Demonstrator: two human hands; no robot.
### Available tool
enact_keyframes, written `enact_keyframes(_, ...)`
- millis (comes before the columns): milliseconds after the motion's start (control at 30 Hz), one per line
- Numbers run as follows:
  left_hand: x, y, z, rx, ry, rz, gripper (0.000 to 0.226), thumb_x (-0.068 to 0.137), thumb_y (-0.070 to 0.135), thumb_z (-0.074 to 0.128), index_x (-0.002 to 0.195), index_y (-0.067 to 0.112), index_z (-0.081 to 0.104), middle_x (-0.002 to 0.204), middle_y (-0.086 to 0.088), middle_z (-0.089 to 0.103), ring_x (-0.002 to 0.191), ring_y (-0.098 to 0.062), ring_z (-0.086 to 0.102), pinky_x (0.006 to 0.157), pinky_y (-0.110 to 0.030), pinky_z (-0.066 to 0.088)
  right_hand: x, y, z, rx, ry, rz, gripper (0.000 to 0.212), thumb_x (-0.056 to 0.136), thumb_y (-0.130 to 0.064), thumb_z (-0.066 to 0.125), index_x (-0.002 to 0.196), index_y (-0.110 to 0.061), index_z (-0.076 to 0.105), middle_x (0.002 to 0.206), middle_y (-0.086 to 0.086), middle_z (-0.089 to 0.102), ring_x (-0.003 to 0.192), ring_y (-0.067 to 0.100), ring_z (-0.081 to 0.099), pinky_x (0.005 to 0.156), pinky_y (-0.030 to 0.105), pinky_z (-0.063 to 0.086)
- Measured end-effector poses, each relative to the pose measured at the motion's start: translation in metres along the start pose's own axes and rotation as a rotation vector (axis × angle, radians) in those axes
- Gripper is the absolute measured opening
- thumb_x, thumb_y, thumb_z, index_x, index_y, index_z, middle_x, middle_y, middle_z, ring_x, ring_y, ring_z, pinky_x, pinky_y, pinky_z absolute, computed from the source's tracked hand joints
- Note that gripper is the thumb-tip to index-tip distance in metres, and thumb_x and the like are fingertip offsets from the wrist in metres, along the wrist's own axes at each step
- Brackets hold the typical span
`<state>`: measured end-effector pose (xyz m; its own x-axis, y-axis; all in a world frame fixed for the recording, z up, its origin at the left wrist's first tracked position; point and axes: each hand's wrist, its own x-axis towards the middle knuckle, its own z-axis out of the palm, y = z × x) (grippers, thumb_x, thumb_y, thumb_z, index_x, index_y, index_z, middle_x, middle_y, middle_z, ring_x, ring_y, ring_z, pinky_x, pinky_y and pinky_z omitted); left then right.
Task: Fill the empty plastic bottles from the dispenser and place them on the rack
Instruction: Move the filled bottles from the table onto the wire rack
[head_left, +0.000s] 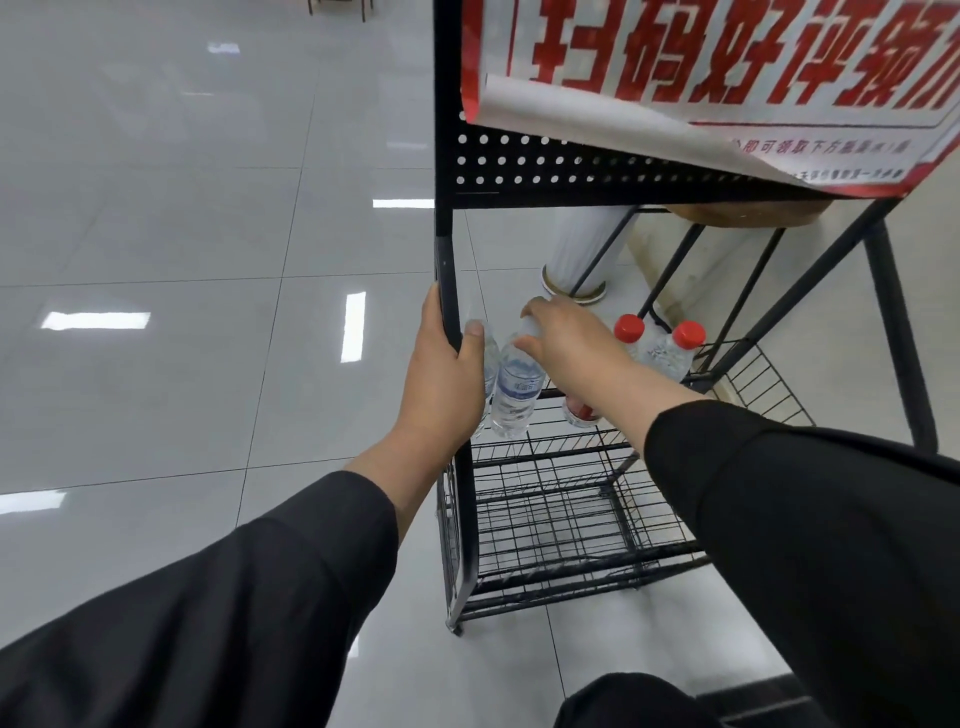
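A black wire rack (550, 499) stands on the tiled floor before me. My left hand (441, 374) grips the rack's front left post. My right hand (563, 338) holds the top of a clear plastic bottle (514, 389) with a blue-and-white label, standing at the left end of a wire shelf. A second clear bottle (488, 364) stands just behind my left hand, mostly hidden. Two red-capped bottles (660, 348) stand further right on the same shelf. Another bottle with a red label (579, 413) shows under my right wrist.
A red-and-white poster (727, 78) hangs over the rack's perforated black back panel (519, 161). Lower wire shelves (561, 545) hold nothing I can see. A white pillar base (576, 280) and a round wooden stool seat (748, 213) stand behind the rack. Glossy grey floor spreads to the left.
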<state>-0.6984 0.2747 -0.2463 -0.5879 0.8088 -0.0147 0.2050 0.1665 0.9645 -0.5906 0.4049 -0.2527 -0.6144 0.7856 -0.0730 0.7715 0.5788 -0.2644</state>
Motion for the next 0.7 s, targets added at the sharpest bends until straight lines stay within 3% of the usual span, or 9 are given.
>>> enact_keyframes(200,0.000,-0.001,0.000,-0.006,0.009,0.001,0.052,0.110,0.022,0.044,0.159,0.028,0.027,0.135,0.017,0.048,0.118,0.000,0.046,0.076,0.011,0.031,-0.001,0.002,0.003,0.066,0.024,0.039,0.050,0.096,-0.031,0.068,0.138,-0.008,0.053,0.134,0.017,0.055,0.121,0.036,0.056,0.099,0.042,0.046)
enact_keyframes(333,0.000,0.000,0.000,-0.014,0.005,-0.005,0.053,0.110,0.023,0.044,0.159,0.031,0.026,0.140,0.016,0.048,0.121,0.000,0.045,0.083,0.002,0.034,-0.005,0.003,0.005,0.111,0.038,0.071,0.061,0.095,-0.036,0.070,0.145,-0.010,0.048,0.139,0.015,0.053,0.126,0.034,0.053,0.102,0.040,0.044)
enact_keyframes(433,-0.001,0.001,0.000,-0.020,0.006,-0.014,0.053,0.110,0.023,0.044,0.159,0.031,0.026,0.136,0.019,0.047,0.119,0.001,0.045,0.078,0.009,0.030,-0.009,0.004,0.007,0.122,0.041,0.077,0.064,0.094,-0.037,0.070,0.147,-0.010,0.046,0.139,0.015,0.052,0.125,0.033,0.054,0.102,0.040,0.044)
enact_keyframes(567,-0.002,0.002,0.000,-0.017,0.001,-0.008,0.052,0.110,0.024,0.044,0.159,0.031,0.027,0.146,0.012,0.051,0.127,-0.006,0.049,0.094,-0.009,0.035,-0.012,0.006,0.009,0.122,0.042,0.084,0.067,0.094,-0.037,0.071,0.149,-0.010,0.044,0.141,0.015,0.050,0.127,0.033,0.053,0.102,0.039,0.043)
enact_keyframes(700,-0.002,0.002,0.000,-0.009,0.000,-0.004,0.054,0.110,0.024,0.044,0.160,0.030,0.026,0.152,0.006,0.050,0.136,-0.013,0.048,0.101,-0.016,0.036,-0.014,0.007,0.009,0.123,0.028,0.091,0.072,0.092,-0.039,0.073,0.150,-0.011,0.042,0.142,0.015,0.049,0.129,0.033,0.052,0.103,0.039,0.043)
